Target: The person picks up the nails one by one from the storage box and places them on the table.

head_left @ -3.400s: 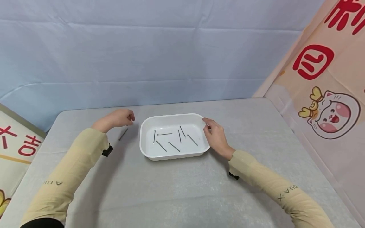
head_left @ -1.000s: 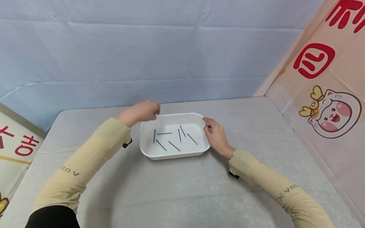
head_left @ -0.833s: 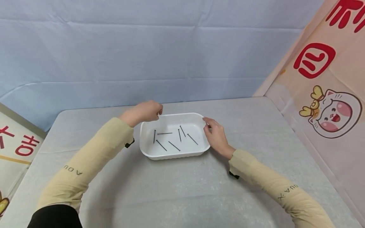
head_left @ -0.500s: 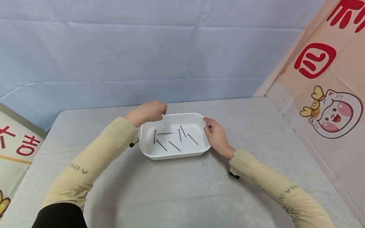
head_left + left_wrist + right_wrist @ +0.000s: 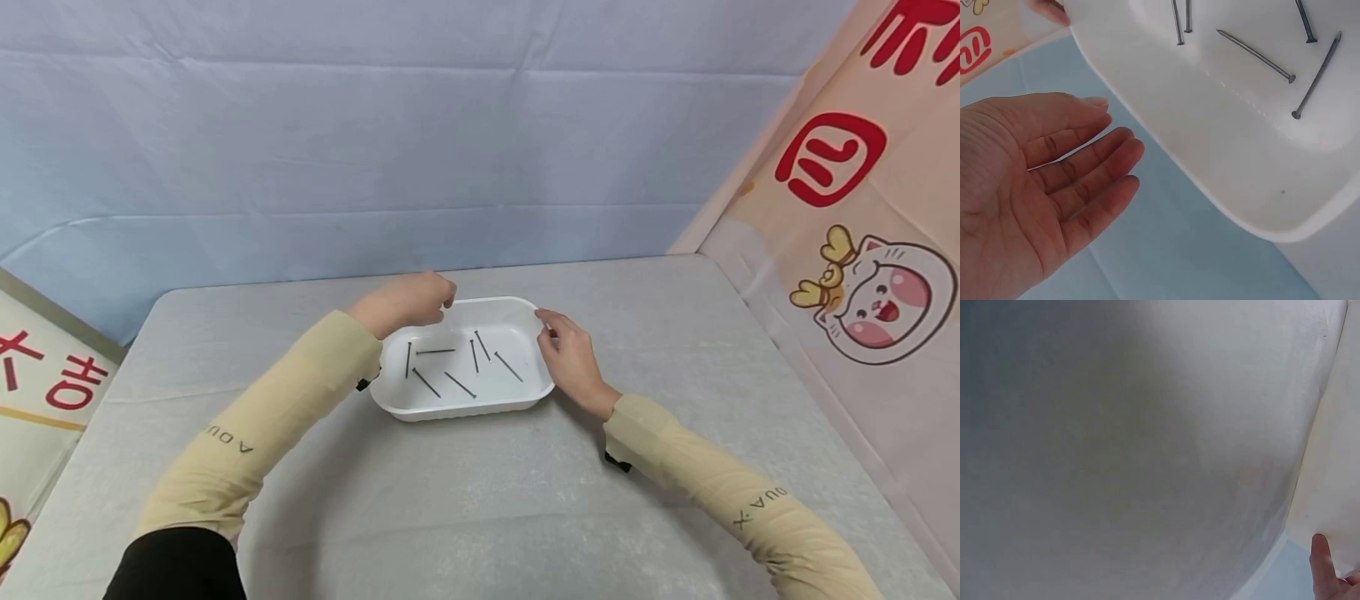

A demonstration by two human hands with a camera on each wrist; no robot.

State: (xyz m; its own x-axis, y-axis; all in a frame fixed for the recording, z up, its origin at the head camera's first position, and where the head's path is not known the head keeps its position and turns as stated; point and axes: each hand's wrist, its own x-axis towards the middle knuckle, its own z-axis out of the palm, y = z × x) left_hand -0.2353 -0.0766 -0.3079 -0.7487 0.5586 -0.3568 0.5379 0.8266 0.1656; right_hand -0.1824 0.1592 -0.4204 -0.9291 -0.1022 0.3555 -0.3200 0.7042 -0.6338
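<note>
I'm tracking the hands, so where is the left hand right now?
In the head view the left hand hovers over the far left corner of the white tray, above the nails; its palm looks empty.
</note>
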